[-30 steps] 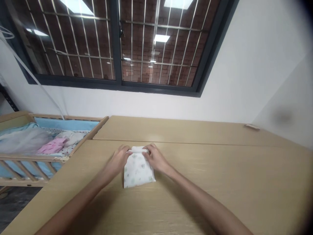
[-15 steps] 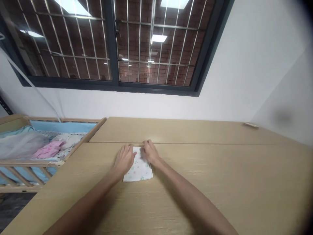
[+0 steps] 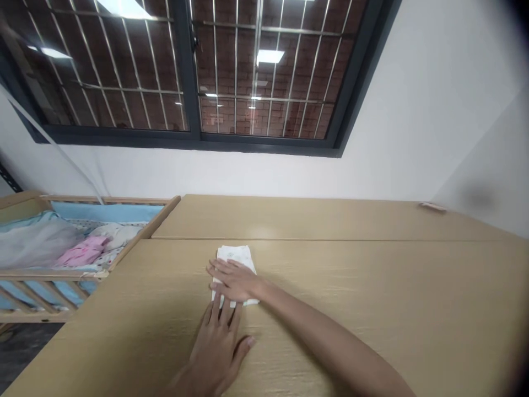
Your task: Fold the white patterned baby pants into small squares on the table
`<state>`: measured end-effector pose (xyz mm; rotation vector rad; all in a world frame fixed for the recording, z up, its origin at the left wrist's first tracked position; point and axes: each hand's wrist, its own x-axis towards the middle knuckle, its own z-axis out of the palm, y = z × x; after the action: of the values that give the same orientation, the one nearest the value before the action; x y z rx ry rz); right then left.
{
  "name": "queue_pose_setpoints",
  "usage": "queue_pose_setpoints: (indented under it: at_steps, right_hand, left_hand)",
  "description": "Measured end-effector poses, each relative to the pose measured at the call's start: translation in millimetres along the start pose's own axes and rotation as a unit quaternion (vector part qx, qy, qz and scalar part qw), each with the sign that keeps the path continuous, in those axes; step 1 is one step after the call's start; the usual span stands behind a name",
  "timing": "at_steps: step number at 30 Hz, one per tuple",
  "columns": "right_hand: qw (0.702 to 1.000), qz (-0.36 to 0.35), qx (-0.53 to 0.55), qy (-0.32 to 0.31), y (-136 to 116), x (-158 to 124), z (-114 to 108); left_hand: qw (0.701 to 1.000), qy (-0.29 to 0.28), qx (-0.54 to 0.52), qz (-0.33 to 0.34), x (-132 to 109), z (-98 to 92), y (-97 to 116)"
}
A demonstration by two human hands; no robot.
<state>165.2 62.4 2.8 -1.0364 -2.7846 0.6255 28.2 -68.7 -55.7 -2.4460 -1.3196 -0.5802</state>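
Head view, left to right: crib (image 3: pixel 61 248) off the worktop's (image 3: pixel 372 309) left edge — left hand (image 3: pixel 219 344) flat, grip wide, fingertips touching the folded cloth (image 3: pixel 235 256); right hand (image 3: pixel 233 278) pressing it, open-palmed. Folding looks nearly done — only smoothing left.

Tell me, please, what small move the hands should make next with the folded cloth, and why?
Probably slide the left hand forward under the near edge of the folded cloth to lift it. The cloth already lies small and flat on the table, the right hand presses on it, and the left fingertips just reach it.
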Motion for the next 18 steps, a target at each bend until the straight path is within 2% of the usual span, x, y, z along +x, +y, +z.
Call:
queue_pose_setpoints:
  at_steps: [5, 9, 13, 16, 18]
  right_hand:
    - [0.99, 0.102, -0.07, 0.066, 44.1, 29.9, -14.2]
    - [0.982, 0.151, -0.082, 0.085, 58.8, 40.6, -18.8]
    - [0.98, 0.127, -0.092, 0.122, 48.6, 29.7, -20.7]
    - [0.972, 0.089, -0.089, 0.198, 31.6, 7.4, -23.7]
    - [0.969, 0.07, -0.078, 0.223, 20.3, -10.9, -25.7]
  left_hand:
    - [1.0, 0.006, 0.017, 0.012, -0.8, 1.4, -2.8]
    - [1.0, 0.002, 0.006, 0.011, -0.7, 1.8, -2.8]
    - [0.998, -0.032, -0.05, 0.016, 4.4, -0.2, -23.0]
    - [0.991, -0.061, -0.119, 0.014, 6.1, 1.1, -54.7]
    - [0.987, -0.064, -0.145, 0.007, 4.9, 4.6, -75.7]
